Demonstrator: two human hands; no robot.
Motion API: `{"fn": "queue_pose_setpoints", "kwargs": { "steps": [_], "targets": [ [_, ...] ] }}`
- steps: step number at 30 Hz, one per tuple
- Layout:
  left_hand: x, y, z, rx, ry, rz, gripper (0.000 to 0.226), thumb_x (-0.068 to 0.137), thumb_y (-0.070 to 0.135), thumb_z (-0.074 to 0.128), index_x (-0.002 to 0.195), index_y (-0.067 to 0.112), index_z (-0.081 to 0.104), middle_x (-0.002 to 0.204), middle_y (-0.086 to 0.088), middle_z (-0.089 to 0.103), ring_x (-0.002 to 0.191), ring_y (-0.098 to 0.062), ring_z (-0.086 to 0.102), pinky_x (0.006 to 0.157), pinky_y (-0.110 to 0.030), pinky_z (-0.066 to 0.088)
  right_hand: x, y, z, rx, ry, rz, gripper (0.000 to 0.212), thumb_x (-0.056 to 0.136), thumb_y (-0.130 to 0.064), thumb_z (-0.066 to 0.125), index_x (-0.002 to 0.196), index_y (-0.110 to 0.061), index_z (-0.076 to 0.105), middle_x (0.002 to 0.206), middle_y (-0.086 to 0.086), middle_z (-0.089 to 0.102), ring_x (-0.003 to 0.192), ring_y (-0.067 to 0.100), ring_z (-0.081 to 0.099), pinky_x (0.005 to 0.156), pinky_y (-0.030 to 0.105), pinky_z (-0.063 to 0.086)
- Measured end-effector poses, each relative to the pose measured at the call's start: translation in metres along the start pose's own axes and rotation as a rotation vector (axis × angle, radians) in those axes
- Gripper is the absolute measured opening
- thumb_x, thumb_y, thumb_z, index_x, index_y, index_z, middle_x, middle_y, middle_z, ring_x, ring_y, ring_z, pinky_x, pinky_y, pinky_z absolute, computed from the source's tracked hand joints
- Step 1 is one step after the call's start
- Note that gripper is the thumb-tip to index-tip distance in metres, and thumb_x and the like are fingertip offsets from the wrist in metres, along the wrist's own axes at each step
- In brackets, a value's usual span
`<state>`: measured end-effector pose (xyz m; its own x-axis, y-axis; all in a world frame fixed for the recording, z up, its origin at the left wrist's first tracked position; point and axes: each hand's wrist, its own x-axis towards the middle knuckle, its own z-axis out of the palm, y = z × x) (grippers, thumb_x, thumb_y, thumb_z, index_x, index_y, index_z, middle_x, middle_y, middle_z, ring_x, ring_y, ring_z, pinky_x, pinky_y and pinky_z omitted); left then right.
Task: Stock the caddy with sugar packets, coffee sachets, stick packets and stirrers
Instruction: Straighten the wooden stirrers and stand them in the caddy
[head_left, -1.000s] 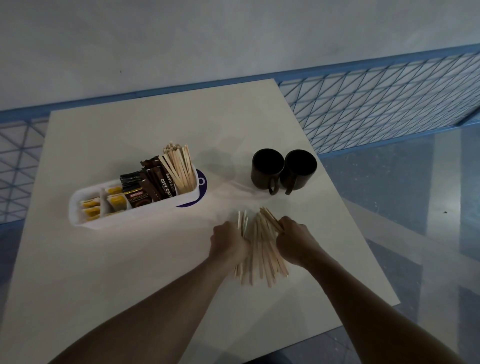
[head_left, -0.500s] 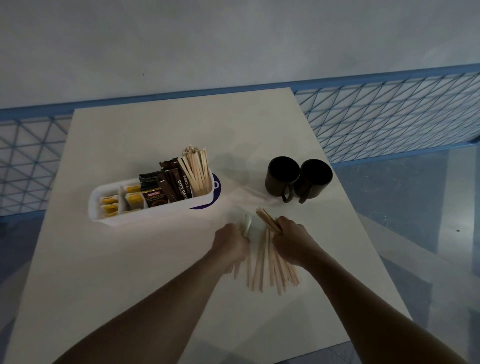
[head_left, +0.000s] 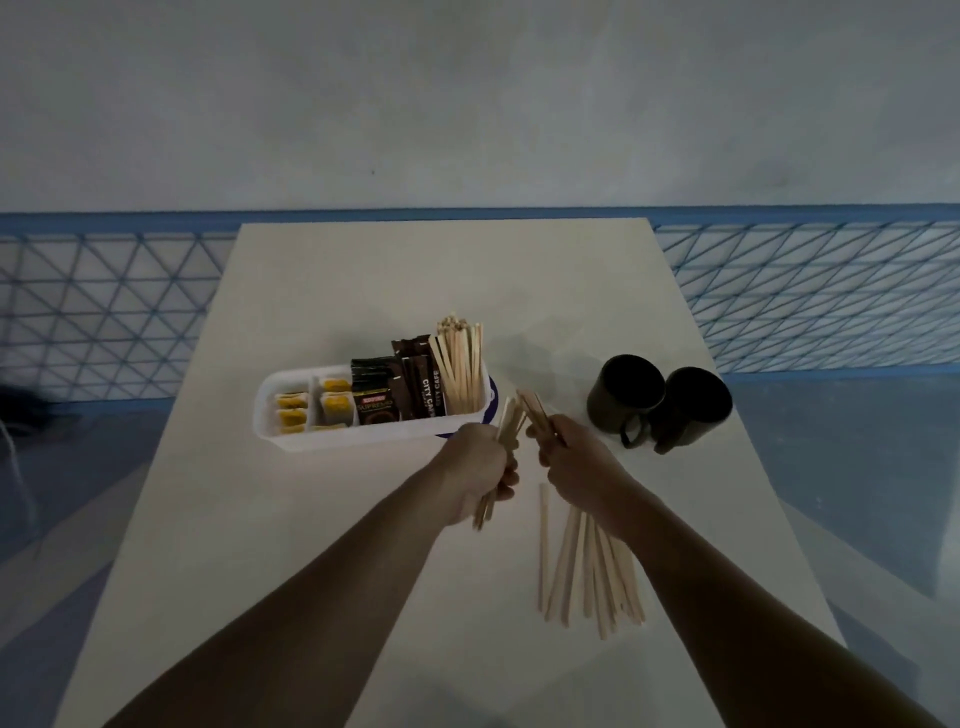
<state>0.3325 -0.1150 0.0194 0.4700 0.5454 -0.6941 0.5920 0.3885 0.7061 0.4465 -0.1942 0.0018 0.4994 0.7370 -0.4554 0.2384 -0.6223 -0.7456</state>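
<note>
Curled tight round a bundle of stirrers (head_left: 506, 422): fingers of the left hand (head_left: 479, 470). Gripped mid-length, ends poking out above and below the fist. Held in the right hand (head_left: 577, 462): a few stirrers (head_left: 535, 410), fingers curled round them, tips angled up and left toward the bundle's tips. Touching or not, cannot tell.

Both hands just in front of the caddy (head_left: 363, 439), at its right end. Left hand close to the front wall, right hand just off the right corner.

Nearer the camera than the caddy and to its right: loose stirrers (head_left: 587, 571) lying flat on the table (head_left: 291, 545), roughly parallel, partly hidden under the right forearm.

In the caddy, left to right:
- yellow sugar packets (head_left: 291, 410) in the two left compartments
- dark coffee sachets (head_left: 376, 397)
- brown stick packets (head_left: 423, 384) marked CITY CAFE
- upright stirrers (head_left: 460, 369) packed at the right end

Right of the caddy, well apart: two dark mugs (head_left: 626, 395), touching each other, handles toward the camera. Behind the caddy, past the table's far edge: blue mesh railing (head_left: 104, 312), then a grey wall (head_left: 467, 104).
</note>
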Motion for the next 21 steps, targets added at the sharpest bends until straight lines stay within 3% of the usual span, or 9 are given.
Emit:
{"fn": "queue_pose_setpoints", "kwargs": {
  "steps": [3,10,17,21],
  "targets": [
    [0.000,0.013,-0.015,-0.090,0.033,0.051,0.025,0.100,0.001,0.038,0.109,0.001,0.061,0.089,-0.012,0.058,0.074,-0.018,0.056,0.063,-0.029,0.052,0.009,-0.019,0.002,0.081,-0.015,-0.033,0.020,0.102,-0.014,0.040,0.102,-0.016,0.060,0.082,0.007,0.056,0.071,0.020,0.050,0.061,0.034,0.040],
    [0.007,0.039,-0.046,-0.311,0.142,0.232,0.024,0.099,-0.001,0.041,0.109,-0.006,0.062,0.089,-0.018,0.059,0.076,-0.023,0.057,0.072,-0.035,0.051,0.028,-0.068,0.004,0.283,0.030,-0.125,0.020,0.100,-0.007,0.040,0.097,-0.006,0.060,0.075,0.010,0.058,0.068,0.025,0.053,0.064,0.043,0.042],
    [0.017,0.050,-0.061,-0.390,0.357,0.397,0.021,0.099,0.013,0.054,0.109,0.013,0.072,0.102,-0.001,0.074,0.098,-0.014,0.069,0.089,-0.032,0.055,0.051,-0.097,0.013,0.471,0.123,-0.192,0.021,0.103,-0.005,0.042,0.100,-0.006,0.063,0.077,0.005,0.065,0.073,0.019,0.064,0.070,0.030,0.052],
    [0.027,0.049,-0.059,-0.392,0.439,0.425,0.020,0.096,0.017,0.058,0.106,0.022,0.074,0.100,0.004,0.074,0.099,-0.014,0.068,0.092,-0.037,0.055,0.064,-0.102,0.023,0.528,0.148,-0.210,0.021,0.104,-0.006,0.042,0.102,-0.006,0.064,0.085,0.006,0.071,0.078,0.016,0.070,0.080,0.032,0.059]
  ]
}}
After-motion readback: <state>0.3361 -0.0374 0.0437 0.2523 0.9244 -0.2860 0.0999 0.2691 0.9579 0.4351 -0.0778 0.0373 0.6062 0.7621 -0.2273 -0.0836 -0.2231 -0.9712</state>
